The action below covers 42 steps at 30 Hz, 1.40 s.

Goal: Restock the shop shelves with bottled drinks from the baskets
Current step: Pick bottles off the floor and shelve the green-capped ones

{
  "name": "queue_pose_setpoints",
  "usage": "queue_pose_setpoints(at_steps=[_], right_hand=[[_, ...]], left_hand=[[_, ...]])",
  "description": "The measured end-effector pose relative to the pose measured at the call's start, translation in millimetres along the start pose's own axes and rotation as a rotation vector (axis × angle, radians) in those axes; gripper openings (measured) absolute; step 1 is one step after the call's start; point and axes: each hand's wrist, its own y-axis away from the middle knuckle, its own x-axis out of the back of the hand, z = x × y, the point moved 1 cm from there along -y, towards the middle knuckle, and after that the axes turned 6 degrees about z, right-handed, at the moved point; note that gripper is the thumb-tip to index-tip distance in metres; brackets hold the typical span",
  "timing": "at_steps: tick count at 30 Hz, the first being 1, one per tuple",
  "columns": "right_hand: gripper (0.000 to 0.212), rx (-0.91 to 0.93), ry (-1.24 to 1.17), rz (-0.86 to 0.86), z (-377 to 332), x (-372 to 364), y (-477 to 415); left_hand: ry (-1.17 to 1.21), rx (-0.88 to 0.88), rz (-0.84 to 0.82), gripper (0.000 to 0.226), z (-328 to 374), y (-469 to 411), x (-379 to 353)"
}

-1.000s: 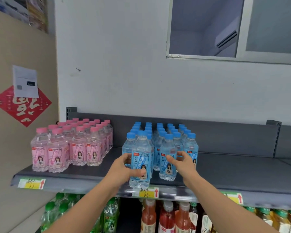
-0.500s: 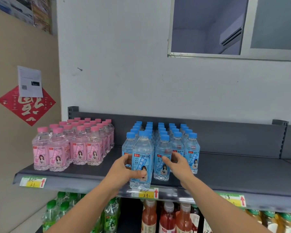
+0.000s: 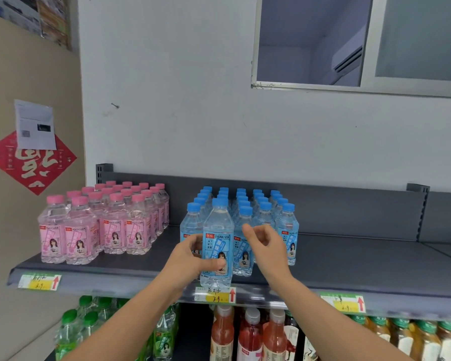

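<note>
I am watching left hand (image 3: 188,259) gripping front blue-capped bottle (image 3: 217,230), thumb lying across label, fingers wrapping round its left side. Bottle is standing upright at near edge of grey shelf (image 3: 349,264), just in front of blue-capped block (image 3: 261,204) and above yellow price tag (image 3: 215,295). Right hand (image 3: 268,247) is hovering just right of that bottle, fingers curling loosely, grasping nothing. I cannot tell whether it is touching bottles behind. Pink-capped bottles (image 3: 110,220) are standing at left, apart from blue block.
</note>
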Motion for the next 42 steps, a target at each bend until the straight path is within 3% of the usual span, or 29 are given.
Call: queue_pose_setpoints(at_steps=[4, 7, 12, 21, 25, 28, 30, 38, 42], right_hand=[[0.055, -0.014, -0.135, -0.254, -21, -6, 10], [0.036, -0.027, -0.155, -0.250, -28, 1, 10], [0.031, -0.040, -0.187, -0.203, -27, 23, 1], [0.041, -0.130, -0.115, -0.026, 9, 54, -34], [0.046, -0.225, -0.075, -0.034, 40, 49, -41], [0.046, -0.269, -0.093, -0.034, 55, 44, -44], [0.052, -0.265, -0.086, -0.028, 59, 42, -46], [0.071, -0.188, 0.002, -0.088, 66, 38, -44], [0.064, -0.136, 0.159, -0.047, 65, 36, -36]], left_hand=[[-0.015, -0.044, -0.009, 0.054, 5, 0, -15], [-0.086, -0.095, 0.006, 0.056, 8, -1, -25], [-0.184, -0.140, -0.046, 0.064, 12, -8, -32], [-0.565, -0.336, 0.377, 0.048, 2, -32, -5], [-0.668, -0.286, 0.488, 0.074, -10, -39, 0], [-0.686, -0.198, 0.449, 0.100, -19, -43, 3], [-0.677, -0.124, 0.403, 0.106, -25, -48, 6], [-0.565, -0.116, 0.331, 0.067, -39, -57, 13], [-0.559, -0.114, 0.348, 0.051, -39, -59, 13]])
